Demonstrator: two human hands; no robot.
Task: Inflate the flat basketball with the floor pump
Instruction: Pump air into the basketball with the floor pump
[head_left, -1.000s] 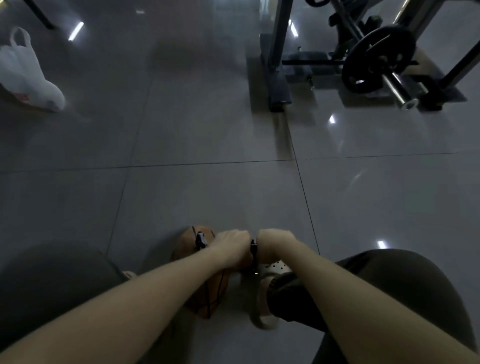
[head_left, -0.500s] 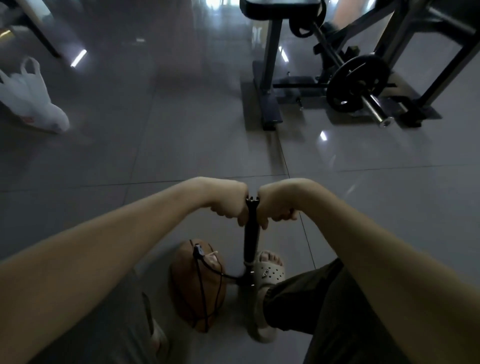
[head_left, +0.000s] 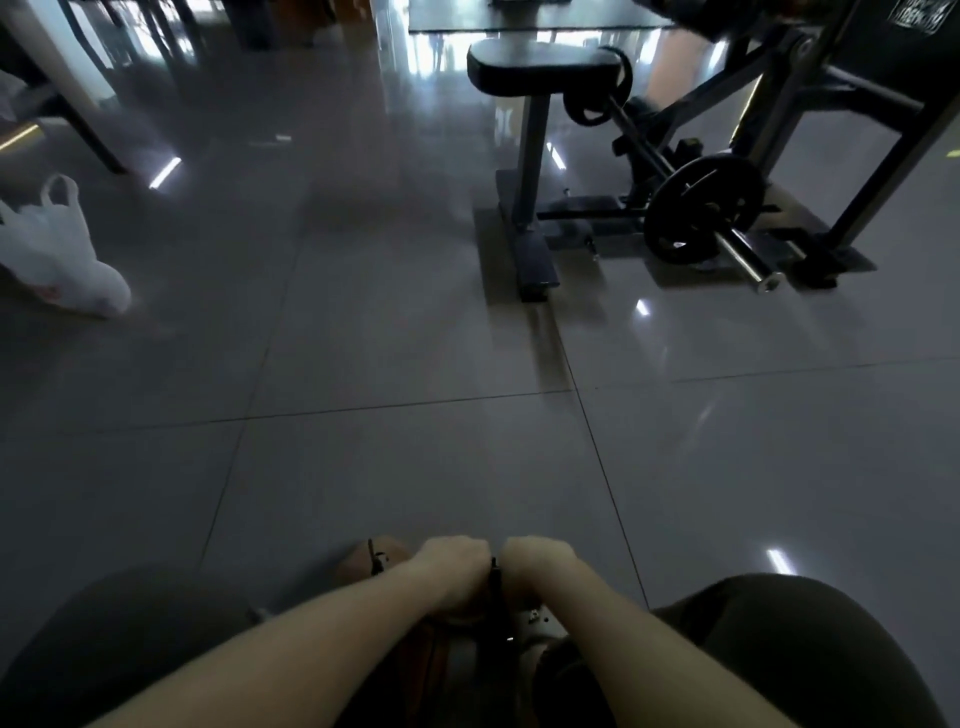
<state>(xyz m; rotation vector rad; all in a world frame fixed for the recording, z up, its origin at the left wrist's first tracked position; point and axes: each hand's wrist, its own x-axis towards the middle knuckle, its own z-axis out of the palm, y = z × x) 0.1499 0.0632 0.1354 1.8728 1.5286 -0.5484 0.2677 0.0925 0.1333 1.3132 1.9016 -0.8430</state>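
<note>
Down they go: left hand (head_left: 456, 566) and right hand (head_left: 537, 564) have dropped from mid-frame to bottom centre in half a second! Grey tiled floor (head_left: 415, 338) all round, weight machine (head_left: 691, 208) upper right, white plastic bag (head_left: 57, 254) at the left edge. Basketball (head_left: 358, 564) sits just left of the left hand, partly hidden; both hands curled tight round the floor pump (head_left: 495, 586) handle

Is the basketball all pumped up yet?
Probably not yet. Done: the hose fitting sits on the basketball. In hand: the left hand and right hand grip the pump handle, pushed low near the floor. Left: likely more strokes; most of the ball is hidden behind the arms, so its firmness cannot be judged.
</note>
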